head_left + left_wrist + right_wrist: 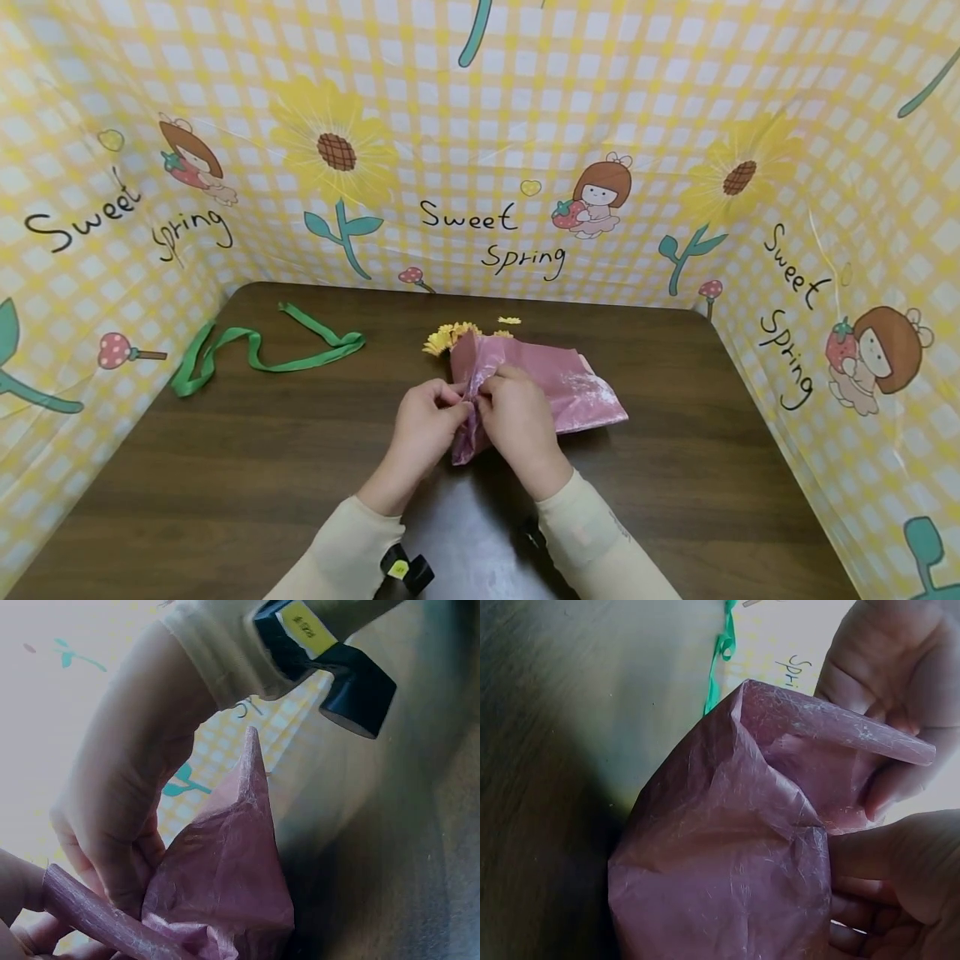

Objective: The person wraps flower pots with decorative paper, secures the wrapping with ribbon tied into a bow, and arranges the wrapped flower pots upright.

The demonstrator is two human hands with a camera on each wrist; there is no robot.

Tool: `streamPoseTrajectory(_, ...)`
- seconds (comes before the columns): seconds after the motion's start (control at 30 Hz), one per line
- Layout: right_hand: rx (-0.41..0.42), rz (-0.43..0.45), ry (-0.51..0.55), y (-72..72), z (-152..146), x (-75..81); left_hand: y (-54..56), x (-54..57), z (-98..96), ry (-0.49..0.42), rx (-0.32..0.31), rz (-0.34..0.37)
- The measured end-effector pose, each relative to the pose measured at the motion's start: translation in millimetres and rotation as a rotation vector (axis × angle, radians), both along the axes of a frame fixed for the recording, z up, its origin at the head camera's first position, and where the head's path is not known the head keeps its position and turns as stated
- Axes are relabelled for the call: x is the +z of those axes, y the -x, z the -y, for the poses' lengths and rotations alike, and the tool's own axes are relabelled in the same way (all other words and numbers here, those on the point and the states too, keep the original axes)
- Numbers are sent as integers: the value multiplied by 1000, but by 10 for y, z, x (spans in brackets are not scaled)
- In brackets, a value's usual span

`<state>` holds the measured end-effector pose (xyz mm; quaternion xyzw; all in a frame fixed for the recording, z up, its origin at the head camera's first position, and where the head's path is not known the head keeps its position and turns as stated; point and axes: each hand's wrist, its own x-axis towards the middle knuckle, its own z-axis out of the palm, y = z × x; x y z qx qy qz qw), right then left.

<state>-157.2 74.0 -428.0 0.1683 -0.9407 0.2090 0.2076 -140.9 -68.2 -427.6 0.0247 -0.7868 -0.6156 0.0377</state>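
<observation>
Pink wrapping paper [573, 375], shiny and creased, lies bunched at the middle of the table, its wider end fanning to the right. Yellow flowers [450, 337] show past its far left edge; the rest of them is hidden by the paper. My left hand [429, 421] pinches the gathered fold from the left. From the other side my right hand [521, 417] pinches the same gather, fingertips close to the left ones. In the right wrist view, the paper [720, 877] puffs out below the fingers, with a folded flap standing above.
A long green ribbon [300, 364] lies in loose curves at the back left of the table [247, 475]. One small yellow flower piece [509, 320] sits behind the paper. Yellow checked cloth [465, 125] walls off the back and both sides.
</observation>
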Motion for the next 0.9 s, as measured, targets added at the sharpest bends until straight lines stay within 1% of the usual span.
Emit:
streamPoseTrajectory(0.17, 10, 15, 18, 20, -50, 17, 17, 24, -68, 124, -7, -34)
streamPoseTrajectory(0.3, 37, 22, 28, 42, -102, 29, 7, 42, -114, 190, -2, -50)
streamPoseTrajectory(0.47, 63, 71, 60, 86, -186, 48, -14, 61, -170, 213, -38, -72)
streamPoseTrajectory(0.53, 66, 93, 71, 108, -224, 60, -18, 71, -199, 242, -55, -88)
streamPoseTrajectory(0.7, 78, 138, 90, 142, -305, 99, -35, 119, -269, 415, -75, -168)
streamPoseTrajectory(0.8, 95, 167, 98, 151, -341, 119, -56, 162, -302, 494, -96, -190)
streamPoseTrajectory(0.9, 109, 221, 128, 177, -388, 126, -65, 189, -329, 545, -107, -192)
